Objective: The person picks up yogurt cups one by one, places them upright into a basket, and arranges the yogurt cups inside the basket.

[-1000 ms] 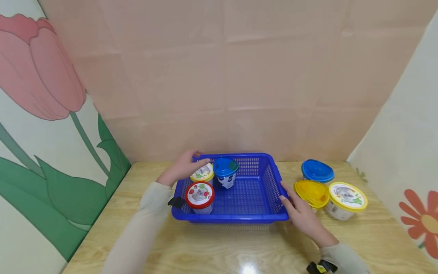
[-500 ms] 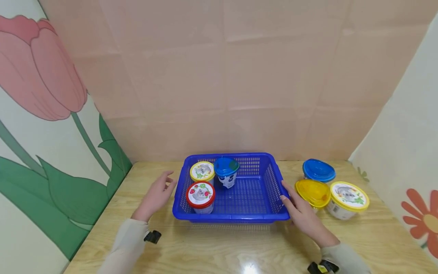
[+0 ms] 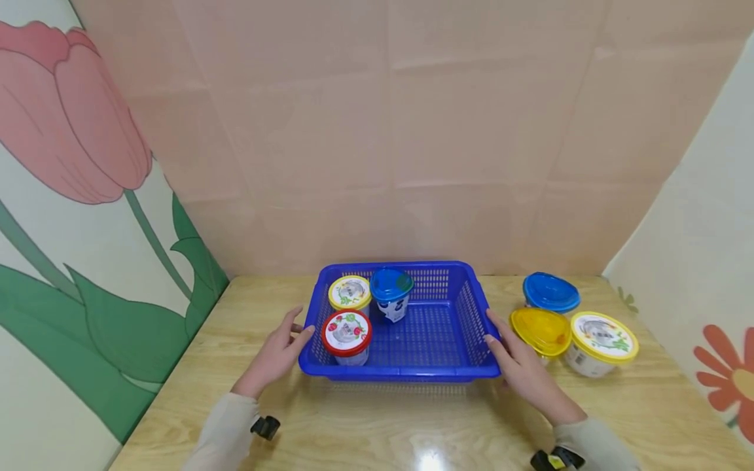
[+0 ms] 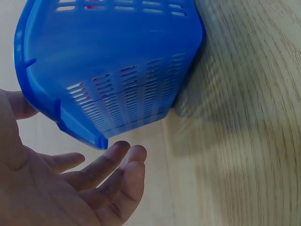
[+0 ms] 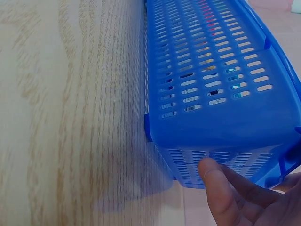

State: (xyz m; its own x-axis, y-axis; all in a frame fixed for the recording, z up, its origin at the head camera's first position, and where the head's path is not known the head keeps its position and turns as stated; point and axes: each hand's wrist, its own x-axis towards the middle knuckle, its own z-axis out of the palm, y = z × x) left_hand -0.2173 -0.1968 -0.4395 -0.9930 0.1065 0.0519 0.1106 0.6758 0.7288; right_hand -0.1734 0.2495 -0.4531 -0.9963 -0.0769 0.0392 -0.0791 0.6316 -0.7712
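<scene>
The left hand (image 3: pixel 277 356) has swung back to the blue basket's (image 3: pixel 406 374) left wall, fingers relaxed beside it; the right hand (image 3: pixel 521 366) stays against its right wall, so both now flank it.

I count one blue basket (image 3: pixel 453 327) on the wooden table (image 3: pixel 377 418). Inside it stand three lidded cups: one with a red-rimmed lid (image 3: pixel 346 331), one with a yellow-rimmed lid (image 3: pixel 350 292), one with a blue lid (image 3: pixel 391 286). To my right, outside the basket, sit three more containers: one with a blue lid (image 3: pixel 550 292), one with a plain yellow lid (image 3: pixel 540 330), one with a printed yellow-rimmed lid (image 3: pixel 603 336). That makes six lidded containers in all, and my two hands, left hand (image 3: pixel 277 353) and right hand (image 3: pixel 521 366)
</scene>
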